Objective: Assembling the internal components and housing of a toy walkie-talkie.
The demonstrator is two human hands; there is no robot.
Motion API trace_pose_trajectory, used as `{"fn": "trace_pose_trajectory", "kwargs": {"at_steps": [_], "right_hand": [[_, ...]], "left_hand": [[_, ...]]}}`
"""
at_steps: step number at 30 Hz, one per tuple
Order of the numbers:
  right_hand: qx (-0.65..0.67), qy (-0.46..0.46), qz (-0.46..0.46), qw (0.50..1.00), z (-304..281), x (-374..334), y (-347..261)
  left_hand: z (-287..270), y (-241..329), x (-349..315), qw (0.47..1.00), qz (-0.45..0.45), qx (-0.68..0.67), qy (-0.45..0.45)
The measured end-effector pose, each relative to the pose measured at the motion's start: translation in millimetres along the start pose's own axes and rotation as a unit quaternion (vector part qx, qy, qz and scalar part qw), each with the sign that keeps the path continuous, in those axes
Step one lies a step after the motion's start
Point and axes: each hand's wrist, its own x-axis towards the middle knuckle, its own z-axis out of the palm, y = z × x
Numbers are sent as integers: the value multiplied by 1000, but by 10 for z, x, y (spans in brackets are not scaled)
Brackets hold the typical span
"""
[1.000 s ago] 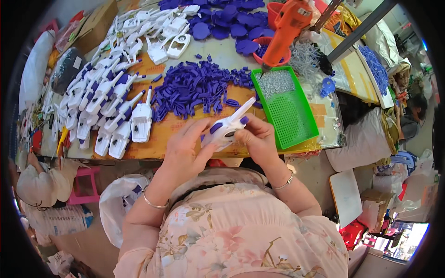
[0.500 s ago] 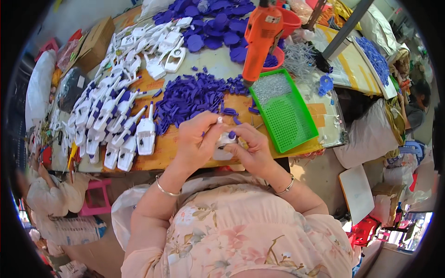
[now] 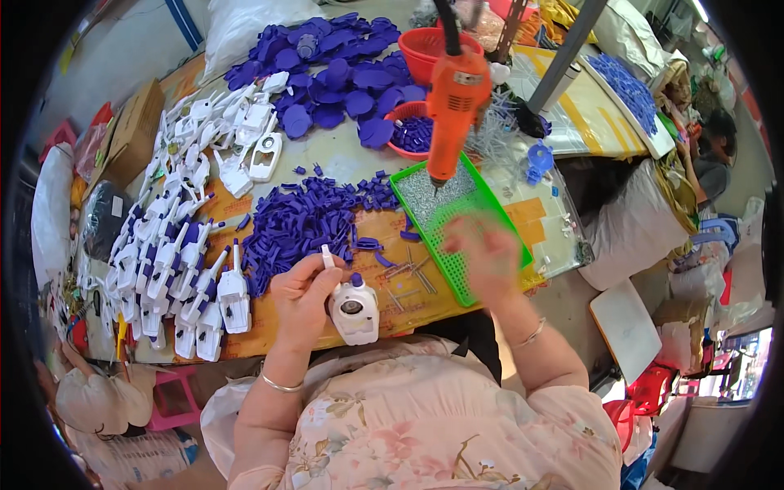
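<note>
My left hand (image 3: 300, 296) grips a white plastic housing (image 3: 357, 318) by its narrow neck, above the table's front edge. The housing has a round dark recess and a purple knob (image 3: 357, 280) on top. My right hand (image 3: 488, 260) is smeared by motion over the green perforated tray (image 3: 427, 241); its fingers cannot be made out. Small silvery metal parts (image 3: 423, 196) fill the far end of that tray. Just above them points the tip of an orange power screwdriver (image 3: 455, 106), hanging from a cable. Several thin metal rods (image 3: 420, 274) lie between my hands.
A heap of small purple pieces (image 3: 298, 222) lies beyond my left hand. Many white housings (image 3: 233, 302) are piled on the left. Purple discs (image 3: 358, 102) and red bowls (image 3: 425, 51) are at the back. A grey metal post (image 3: 563, 57) rises at the right.
My hands, both at the housing before, have parted. The right has moved right over the tray; the left keeps the housing, now lower and left in view. The view has shifted.
</note>
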Motion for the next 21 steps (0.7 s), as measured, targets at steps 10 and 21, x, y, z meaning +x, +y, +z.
{"fn": "trace_pose_trajectory", "kwargs": {"at_steps": [10,21], "right_hand": [[-120,-100,-124,980,-130,1973,592],[-232,-274,-237,903,260,2150,670]], "left_hand": [[106,-60,106,993,-95,-29,-66],[-98,-153,0,990,-124,-35,-51]]}}
